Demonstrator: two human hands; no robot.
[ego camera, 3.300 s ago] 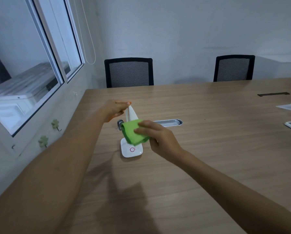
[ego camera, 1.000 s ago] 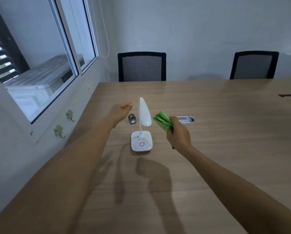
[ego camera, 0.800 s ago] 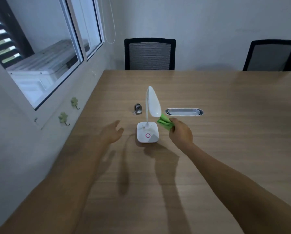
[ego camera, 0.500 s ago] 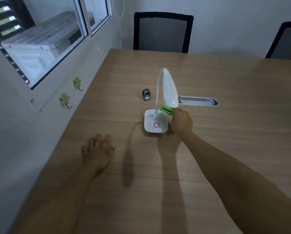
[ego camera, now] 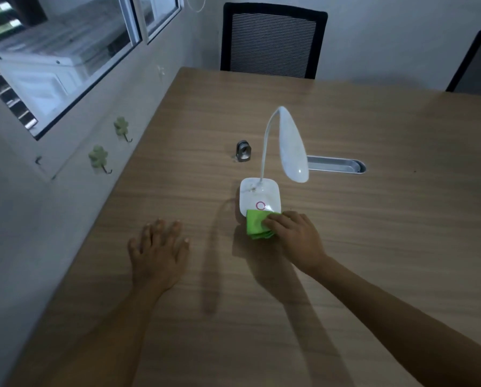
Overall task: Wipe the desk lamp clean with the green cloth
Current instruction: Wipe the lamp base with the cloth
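A white desk lamp [ego camera: 292,146] stands on the wooden table [ego camera: 373,233], its square base [ego camera: 257,192] showing a red ring and some smudges, its oval head bent down to the right. The folded green cloth [ego camera: 255,224] lies against the near edge of the base, partly on the table. My right hand [ego camera: 295,236] presses on the cloth with its fingers. My left hand [ego camera: 157,254] lies flat on the table, fingers spread, well left of the lamp and holding nothing.
A small grey metal clip-like object [ego camera: 243,151] sits behind the lamp on the left. A long metal cable slot [ego camera: 335,164] is set into the table behind the lamp head. Two black chairs [ego camera: 272,41] stand at the far edge. The wall with hooks [ego camera: 99,160] runs along the left.
My left hand let go of the lamp and came down flat on the table. My right hand carried the cloth from the lamp head down to the near edge of the base.
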